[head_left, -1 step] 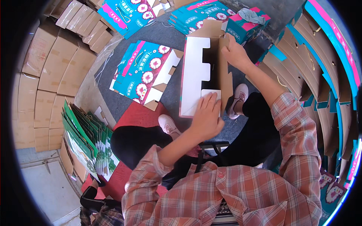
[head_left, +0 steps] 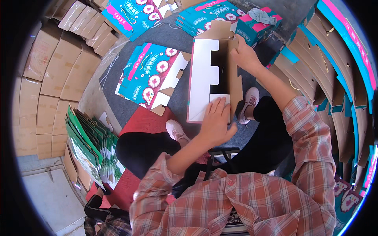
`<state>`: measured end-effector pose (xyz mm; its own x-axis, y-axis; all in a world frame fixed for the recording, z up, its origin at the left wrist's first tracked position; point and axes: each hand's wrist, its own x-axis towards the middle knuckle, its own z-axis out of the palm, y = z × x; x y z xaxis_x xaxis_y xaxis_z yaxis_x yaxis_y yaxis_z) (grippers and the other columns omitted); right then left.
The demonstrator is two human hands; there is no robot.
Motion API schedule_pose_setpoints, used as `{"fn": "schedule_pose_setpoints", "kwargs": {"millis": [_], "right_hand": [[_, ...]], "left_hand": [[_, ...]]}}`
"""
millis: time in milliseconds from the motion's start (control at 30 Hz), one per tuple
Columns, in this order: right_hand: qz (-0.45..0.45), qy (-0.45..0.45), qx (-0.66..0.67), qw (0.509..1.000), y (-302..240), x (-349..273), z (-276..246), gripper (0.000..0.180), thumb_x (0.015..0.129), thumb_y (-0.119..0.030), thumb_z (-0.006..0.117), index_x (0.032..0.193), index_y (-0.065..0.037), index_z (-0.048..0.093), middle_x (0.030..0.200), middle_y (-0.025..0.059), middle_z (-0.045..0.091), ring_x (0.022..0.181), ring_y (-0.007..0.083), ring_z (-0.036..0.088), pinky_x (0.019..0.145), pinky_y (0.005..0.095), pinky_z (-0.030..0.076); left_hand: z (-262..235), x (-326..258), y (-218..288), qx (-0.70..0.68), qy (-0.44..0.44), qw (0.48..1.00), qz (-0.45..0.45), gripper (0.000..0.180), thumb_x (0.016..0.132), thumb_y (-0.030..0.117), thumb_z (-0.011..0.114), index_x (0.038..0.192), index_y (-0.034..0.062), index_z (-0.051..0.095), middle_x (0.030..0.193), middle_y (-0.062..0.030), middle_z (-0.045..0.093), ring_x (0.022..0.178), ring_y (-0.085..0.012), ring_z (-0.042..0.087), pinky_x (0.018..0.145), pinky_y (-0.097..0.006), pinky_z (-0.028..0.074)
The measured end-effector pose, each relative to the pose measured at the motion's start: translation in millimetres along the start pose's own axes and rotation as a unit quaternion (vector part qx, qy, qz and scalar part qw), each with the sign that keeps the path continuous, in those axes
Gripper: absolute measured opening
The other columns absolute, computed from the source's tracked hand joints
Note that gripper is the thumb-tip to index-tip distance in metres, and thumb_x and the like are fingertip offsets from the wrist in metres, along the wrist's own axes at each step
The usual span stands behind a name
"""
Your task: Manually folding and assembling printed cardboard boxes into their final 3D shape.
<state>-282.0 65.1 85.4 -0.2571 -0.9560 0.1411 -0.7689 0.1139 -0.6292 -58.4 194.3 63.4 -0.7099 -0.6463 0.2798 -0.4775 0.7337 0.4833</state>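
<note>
A part-folded cardboard box (head_left: 200, 80) stands before me between my feet, its white and brown flaps raised around a dark opening. My right hand (head_left: 245, 55) grips the brown flap at the box's far right corner, with its fingers partly hidden behind the board. My left hand (head_left: 216, 122) lies flat on the white flap at the near end, fingers stretched out and thumb apart. Left of the box, flattened teal printed cartons (head_left: 145, 72) lie stacked on the floor.
Brown cartons (head_left: 47, 78) are piled along the left. Green printed cartons (head_left: 92, 141) lean by a red mat (head_left: 147, 120). More teal flat cartons (head_left: 208, 15) lie at the back, beside a teal box (head_left: 256, 29) with a grey cloth (head_left: 262, 17). Open boxes (head_left: 330, 59) line the right.
My left thumb has spread outward from the box's near edge, and that hand has shifted slightly. My right hand and the box look almost unmoved.
</note>
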Motion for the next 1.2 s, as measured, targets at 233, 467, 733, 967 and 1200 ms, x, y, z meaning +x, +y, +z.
{"fn": "schedule_pose_setpoints", "kwargs": {"millis": [233, 467, 733, 967, 1200], "right_hand": [[0.070, -0.086, 0.081, 0.991, -5.8, 2.2, -11.1, 0.063, 0.088, -0.036, 0.048, 0.135, 0.003, 0.036, 0.116, 0.0292, 0.057, 0.111, 0.0338, 0.056, 0.095, 0.0405, 0.042], [0.096, -0.143, 0.327, 0.929, 30.6, 15.5, -41.7, 0.076, 0.093, -0.064, 0.025, 0.127, -0.001, 0.054, 0.124, 0.0118, 0.057, 0.119, 0.0232, 0.049, 0.105, 0.0368, 0.030], [0.019, -0.365, 0.173, 0.915, -4.5, -9.4, -32.4, 0.091, 0.084, -0.077, 0.029, 0.122, 0.001, 0.058, 0.122, 0.0186, 0.058, 0.114, 0.0321, 0.052, 0.101, 0.0381, 0.036], [-0.119, -0.286, -0.017, 0.951, -0.9, -12.0, -10.6, 0.083, 0.082, -0.059, 0.055, 0.137, 0.000, 0.037, 0.132, 0.0268, 0.046, 0.121, 0.0383, 0.047, 0.103, 0.0409, 0.036], [-0.349, -0.130, -0.157, 0.915, -5.4, -35.3, 8.5, 0.090, 0.068, -0.041, 0.077, 0.140, -0.008, 0.035, 0.141, 0.0213, 0.037, 0.132, 0.0357, 0.034, 0.106, 0.0426, 0.033]], "left_hand": [[28.7, 2.5, 8.4, 0.048, 0.075, 0.991, -0.098, 0.044, 0.078, 0.015, 0.064, 0.114, -0.0063, 0.053, 0.124, -0.0217, 0.049, 0.120, -0.0392, 0.043, 0.102, -0.050, 0.031], [-28.3, -47.4, -32.7, -0.007, 0.036, 0.998, -0.048, 0.037, 0.079, 0.002, 0.056, 0.115, -0.0034, 0.056, 0.123, -0.0190, 0.053, 0.119, -0.0378, 0.047, 0.101, -0.045, 0.036], [-24.8, -64.3, -59.1, -0.099, 0.103, 0.961, -0.235, 0.035, 0.093, 0.019, 0.047, 0.117, -0.0058, 0.054, 0.116, -0.0260, 0.056, 0.110, -0.0398, 0.052, 0.096, -0.044, 0.038], [-14.0, -31.6, -58.0, -0.115, 0.356, 0.903, -0.211, 0.050, 0.093, 0.014, 0.050, 0.138, -0.0024, 0.035, 0.136, -0.0291, 0.039, 0.121, -0.0448, 0.044, 0.093, -0.042, 0.044], [-14.8, -32.2, -55.7, 0.233, 0.096, 0.947, -0.200, 0.064, 0.090, 0.033, 0.056, 0.138, -0.0035, 0.034, 0.145, -0.0246, 0.030, 0.133, -0.0408, 0.031, 0.107, -0.050, 0.025]]}}
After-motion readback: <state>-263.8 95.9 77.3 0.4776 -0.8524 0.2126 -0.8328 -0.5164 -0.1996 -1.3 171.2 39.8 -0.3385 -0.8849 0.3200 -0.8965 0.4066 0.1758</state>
